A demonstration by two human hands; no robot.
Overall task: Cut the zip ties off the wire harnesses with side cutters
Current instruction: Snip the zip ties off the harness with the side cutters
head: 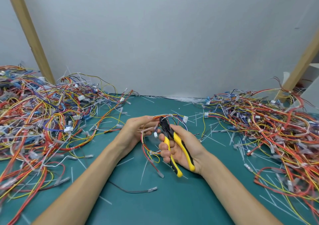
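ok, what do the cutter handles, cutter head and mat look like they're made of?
Cutter handles: yellow-and-black moulded grips, matte, probably rubbery plastic. Cutter head: dark, dull, likely blackened steel. Mat: teal, smooth, low sheen, probably rubber or vinyl.

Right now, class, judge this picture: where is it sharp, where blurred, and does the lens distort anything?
Head view: cutters and harness at centre sharp; head view: wire piles smear toward both sides; head view: wide lens tilts the posts outward; light soft and even, no glare.
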